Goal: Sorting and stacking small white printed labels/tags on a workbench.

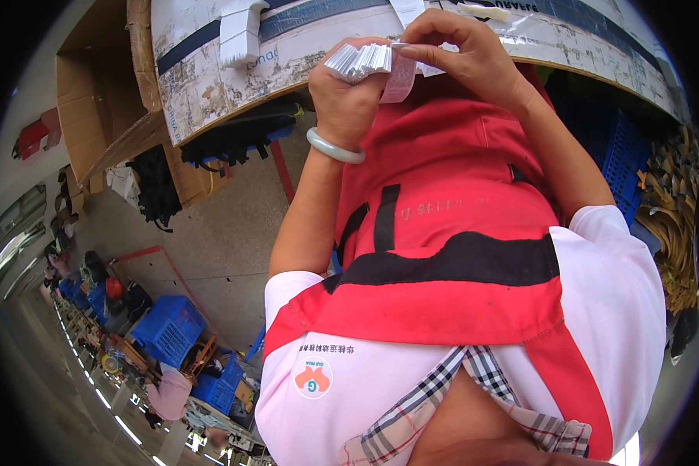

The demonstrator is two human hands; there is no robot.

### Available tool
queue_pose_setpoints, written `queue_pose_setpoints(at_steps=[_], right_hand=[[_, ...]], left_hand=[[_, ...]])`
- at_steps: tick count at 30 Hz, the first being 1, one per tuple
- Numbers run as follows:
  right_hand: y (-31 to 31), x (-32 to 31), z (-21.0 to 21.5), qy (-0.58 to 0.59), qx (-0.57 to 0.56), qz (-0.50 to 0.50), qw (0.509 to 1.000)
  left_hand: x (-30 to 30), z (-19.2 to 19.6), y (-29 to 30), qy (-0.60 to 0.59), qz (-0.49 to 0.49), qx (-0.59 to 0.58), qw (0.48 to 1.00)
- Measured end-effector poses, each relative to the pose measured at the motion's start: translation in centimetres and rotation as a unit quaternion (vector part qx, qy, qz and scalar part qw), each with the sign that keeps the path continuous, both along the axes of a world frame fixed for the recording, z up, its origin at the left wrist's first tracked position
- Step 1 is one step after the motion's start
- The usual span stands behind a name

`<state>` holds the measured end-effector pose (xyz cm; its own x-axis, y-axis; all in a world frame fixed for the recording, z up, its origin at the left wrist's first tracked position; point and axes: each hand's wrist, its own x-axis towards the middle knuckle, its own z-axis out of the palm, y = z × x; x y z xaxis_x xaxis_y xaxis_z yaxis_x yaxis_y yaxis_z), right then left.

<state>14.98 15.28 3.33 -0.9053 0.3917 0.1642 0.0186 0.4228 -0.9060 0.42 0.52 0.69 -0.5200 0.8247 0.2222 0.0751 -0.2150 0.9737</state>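
Observation:
My left hand (343, 101) is closed around a thick bundle of folded white labels (359, 62), their edges fanned upward. A pale bracelet (335, 147) circles that wrist. Beside the bundle hangs a thin, see-through printed label (399, 81). My right hand (466, 58) pinches a small white label end between thumb and forefinger, just right of the bundle. Both hands are held over the near edge of a worn, cardboard-covered table (303, 70). Another stack of white labels (241, 35) lies on the table to the left.
A white paper slip (408, 11) and a pale strip (483, 12) lie at the table's far side. An open cardboard box (105, 101) stands left. Blue crates (169, 330) are on the floor; another blue crate (623, 155) and brown strips (672, 225) are at right.

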Motion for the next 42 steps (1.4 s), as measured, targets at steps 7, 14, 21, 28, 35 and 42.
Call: queue_pose_setpoints(at_steps=[7,14,21,28,35,42], right_hand=[[-0.1,0.4,-1.1,-0.042,-0.203,-0.010,0.978],[-0.6,0.3,-0.5,-0.054,-0.195,-0.010,0.979],[-0.8,0.4,-0.5,-0.062,-0.183,-0.033,0.981],[-1.2,0.1,0.1,-0.084,-0.175,-0.032,0.981],[-1.0,0.6,0.7,-0.078,-0.173,-0.033,0.981],[-2.3,0.1,2.5,-0.071,-0.247,0.070,0.964]], left_hand=[[0.0,0.0,-0.3,-0.084,-0.016,-0.033,0.996],[0.3,0.1,-0.4,-0.116,-0.018,-0.035,0.992],[0.5,0.1,-0.3,-0.113,-0.010,-0.042,0.993],[0.5,-0.6,-0.4,-0.067,-0.017,-0.013,0.997],[0.6,-0.6,-0.5,-0.137,-0.053,-0.046,0.988],[1.3,-0.3,-0.7,-0.447,-0.078,-0.057,0.889]])
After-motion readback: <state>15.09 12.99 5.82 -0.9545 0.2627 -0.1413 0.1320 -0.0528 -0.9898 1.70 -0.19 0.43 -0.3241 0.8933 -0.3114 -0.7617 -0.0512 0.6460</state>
